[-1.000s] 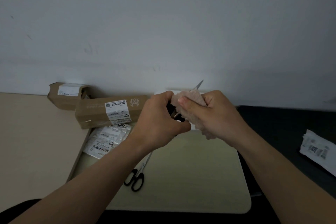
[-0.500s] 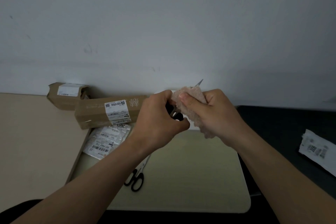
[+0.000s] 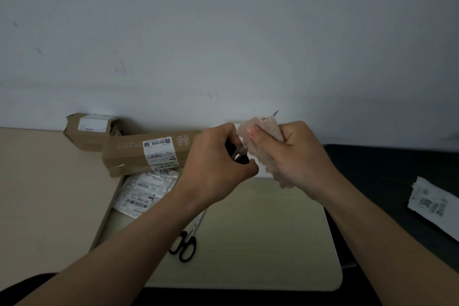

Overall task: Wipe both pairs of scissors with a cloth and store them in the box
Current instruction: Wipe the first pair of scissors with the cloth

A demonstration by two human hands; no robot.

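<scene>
Two hands, one pair: left hand [image 3: 218, 159] curls round handles of held scissors [image 3: 242, 158], right hand [image 3: 300, 154] pinches cloth [image 3: 263, 149] over blades; long axis up-right, tip past cloth. Waiting: second scissors [image 3: 190, 236] on counter [image 3: 260, 243], nearer left hand.

One camera, worn on my head, faces forward and slightly down. It sits close over my left hand [image 3: 216, 166] and right hand [image 3: 301, 156], which meet mid-frame, and looks across the table [image 3: 42, 194] to its far edge, where the wall [image 3: 223, 32] fills the upper half.
</scene>
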